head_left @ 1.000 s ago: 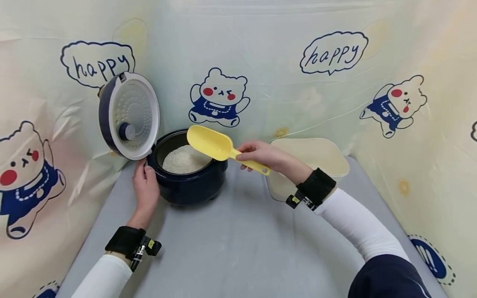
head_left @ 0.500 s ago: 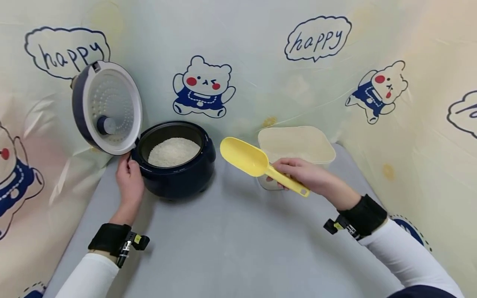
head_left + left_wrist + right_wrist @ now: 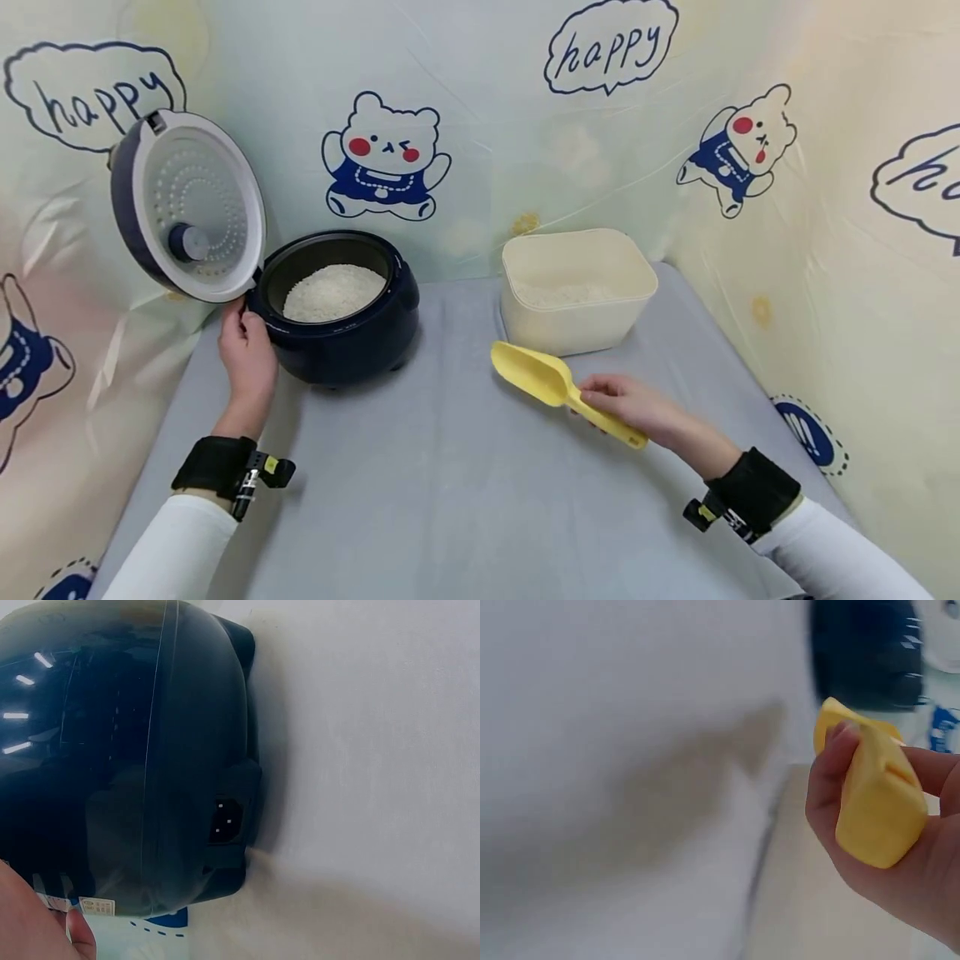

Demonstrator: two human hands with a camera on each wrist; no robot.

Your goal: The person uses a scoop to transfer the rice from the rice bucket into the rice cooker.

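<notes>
My right hand (image 3: 637,406) grips the handle of a yellow scoop (image 3: 534,372), its bowl pointing to the left and no rice visible in it. Fingers and thumb wrap the handle in the right wrist view. At the left, my left hand (image 3: 250,360) holds the dark blue rice cooker (image 3: 348,350) by its side, right below the lid hinge. White rice (image 3: 335,292) lies heaped in the cooker's pot. The lid (image 3: 197,187) stands raised to the left. In the left wrist view, a power socket (image 3: 227,820) shows on the cooker's side.
Behind the scoop stands a cream container (image 3: 573,329) with some pale rice inside. A grey cloth (image 3: 450,483) covers the table. Printed curtains (image 3: 487,150) with cartoon bears hang close behind and at both sides.
My right hand has carried the scoop from over the cooker to the right and down, in front of the cream container. The left hand keeps its place at the cooker; the head view has shifted.
</notes>
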